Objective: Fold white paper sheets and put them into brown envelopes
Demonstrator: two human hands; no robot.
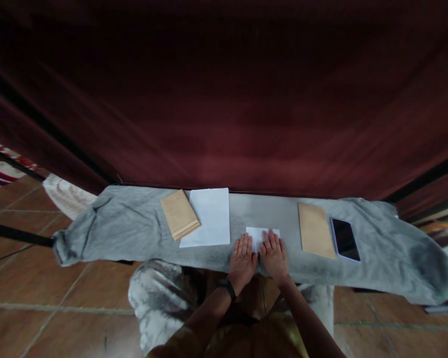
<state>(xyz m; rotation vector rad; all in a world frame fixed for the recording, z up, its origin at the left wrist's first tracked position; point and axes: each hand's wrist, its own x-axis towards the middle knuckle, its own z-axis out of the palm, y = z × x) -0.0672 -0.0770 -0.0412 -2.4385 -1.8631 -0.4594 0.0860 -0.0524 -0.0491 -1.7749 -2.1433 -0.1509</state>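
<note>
A small white sheet of paper (257,237), perhaps folded, lies on the grey cloth near the front edge. Flat on its left part rests my left hand (243,257), fingers stretched out, a dark band on the wrist. My right hand (274,255) presses on the paper's right part, its fingers also extended. The two thumbs nearly meet at the lower middle of the sheet. Much of the paper is hidden beneath both hands.
Left of my hands are larger white sheets (211,219), partly under a stack of brown envelopes (179,214). To the right lie a single brown envelope (315,229) and a phone (345,239). Grey cloth (127,219) covers the narrow surface; a dark red curtain (224,124) hangs behind it.
</note>
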